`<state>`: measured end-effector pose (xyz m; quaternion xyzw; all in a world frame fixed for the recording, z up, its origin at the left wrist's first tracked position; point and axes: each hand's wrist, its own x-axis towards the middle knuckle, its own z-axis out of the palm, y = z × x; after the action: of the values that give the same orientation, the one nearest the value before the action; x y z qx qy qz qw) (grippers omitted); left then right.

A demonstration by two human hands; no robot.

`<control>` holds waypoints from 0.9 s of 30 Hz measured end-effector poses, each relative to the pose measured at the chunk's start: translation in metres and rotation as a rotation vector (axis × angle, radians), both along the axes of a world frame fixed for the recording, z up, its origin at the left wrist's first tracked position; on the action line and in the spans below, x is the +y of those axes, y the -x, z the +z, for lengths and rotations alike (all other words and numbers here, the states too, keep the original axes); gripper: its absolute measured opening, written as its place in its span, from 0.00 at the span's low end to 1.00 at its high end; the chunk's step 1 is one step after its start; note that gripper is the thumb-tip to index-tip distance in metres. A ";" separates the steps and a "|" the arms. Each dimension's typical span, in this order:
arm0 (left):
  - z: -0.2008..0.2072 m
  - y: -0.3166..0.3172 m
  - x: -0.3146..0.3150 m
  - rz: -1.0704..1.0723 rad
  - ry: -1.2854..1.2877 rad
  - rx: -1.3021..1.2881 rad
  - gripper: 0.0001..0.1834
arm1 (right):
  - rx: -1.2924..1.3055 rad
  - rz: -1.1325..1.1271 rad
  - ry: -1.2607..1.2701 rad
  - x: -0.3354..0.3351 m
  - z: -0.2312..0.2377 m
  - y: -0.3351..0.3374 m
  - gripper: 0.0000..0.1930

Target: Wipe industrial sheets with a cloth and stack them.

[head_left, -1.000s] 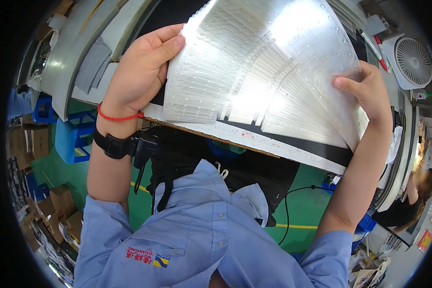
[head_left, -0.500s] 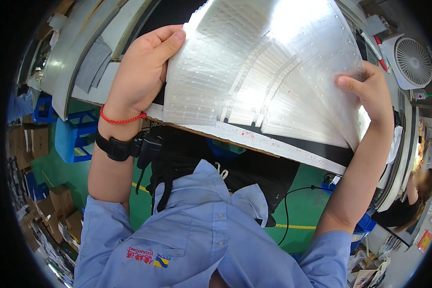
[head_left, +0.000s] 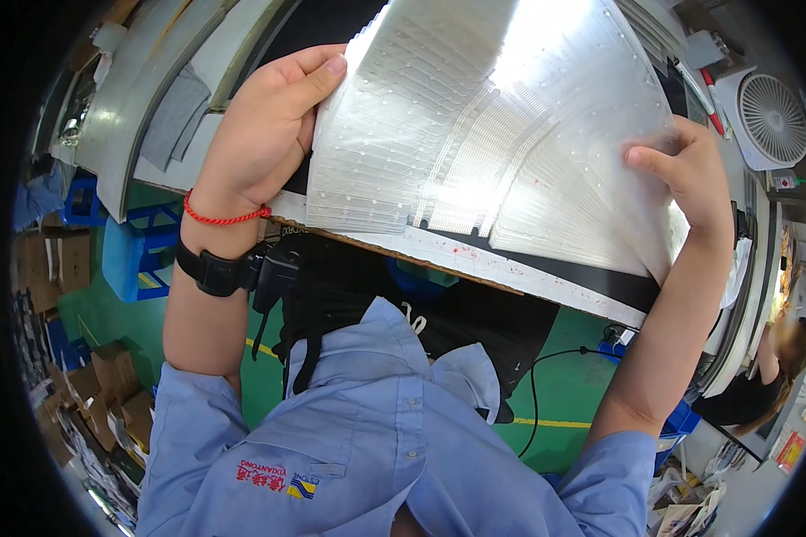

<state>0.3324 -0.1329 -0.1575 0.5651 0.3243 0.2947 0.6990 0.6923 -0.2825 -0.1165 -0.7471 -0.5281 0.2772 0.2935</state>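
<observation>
A fanned stack of clear plastic sheets (head_left: pixel 394 134), dotted and finely lined, spans the space between my hands above the bench. Its layers spread out in steps along the left edge and gather toward the lower right. My left hand (head_left: pixel 273 125) is closed on the upper left edge, thumb on top. On the right side, my right hand (head_left: pixel 690 170) grips the stack with its thumb over the upper face; the other fingers are mostly hidden behind. Bright glare covers part of the sheets.
A white-edged bench (head_left: pixel 475 259) runs under the stack. At the right stand a white fan (head_left: pixel 772 121) and a red marker (head_left: pixel 712 100). Grey cloths (head_left: pixel 175 121) lie at the left, near a blue stool (head_left: pixel 139 259). Another person (head_left: pixel 766 380) is at far right.
The sheets have shifted slightly, their fanned layers and the glare on them now lying differently. Both hands keep their grip in nearly the same places.
</observation>
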 end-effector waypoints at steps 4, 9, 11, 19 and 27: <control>0.001 0.001 0.001 -0.024 0.009 0.007 0.20 | 0.005 0.007 -0.010 0.001 -0.002 -0.001 0.15; 0.000 -0.001 -0.002 0.013 -0.010 -0.010 0.19 | -0.004 -0.015 -0.007 0.002 -0.004 0.002 0.16; -0.001 0.000 -0.001 0.011 -0.007 -0.029 0.18 | 0.015 -0.023 -0.005 0.002 -0.004 0.002 0.17; -0.007 0.004 0.002 -0.057 0.001 -0.178 0.17 | 0.046 -0.017 -0.007 0.001 -0.004 0.001 0.16; -0.004 0.005 0.000 -0.031 -0.037 -0.085 0.22 | 0.028 -0.019 -0.011 0.002 -0.005 -0.001 0.16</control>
<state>0.3275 -0.1331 -0.1619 0.5700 0.2802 0.3137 0.7059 0.6937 -0.2803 -0.1219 -0.7466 -0.5181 0.2820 0.3075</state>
